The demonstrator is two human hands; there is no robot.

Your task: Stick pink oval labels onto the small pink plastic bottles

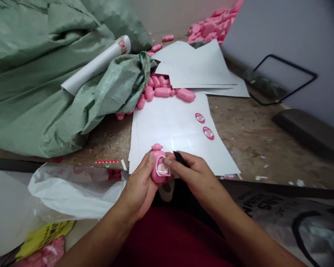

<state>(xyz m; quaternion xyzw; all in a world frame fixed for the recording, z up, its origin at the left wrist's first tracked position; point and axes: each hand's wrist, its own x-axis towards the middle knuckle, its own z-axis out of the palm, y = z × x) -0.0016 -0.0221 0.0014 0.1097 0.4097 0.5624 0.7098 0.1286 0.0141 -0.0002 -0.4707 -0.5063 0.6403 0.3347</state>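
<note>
- Step in hand, as I judge it: labelling. The left hand (140,185) is closed around a small pink bottle (157,163), held upright at the near edge of the table, just over the backing sheet (169,129).
- The right hand (196,174) presses a thumb on the oval label (163,168) on the bottle's front; its fingers also pinch a thin black tool (180,158).
- Next move likely calls for smoothing the label's edges flat, without creases.
- Two oval stickers (204,126) remain on the sheet, right of centre.
- The green woven sack (44,85), far left, lies open; pink bottles (161,89) spill from its mouth.
- A white roll (97,65) rests on the sack.
- A white plastic bag (72,193) sits near left; contents unclear.
</note>
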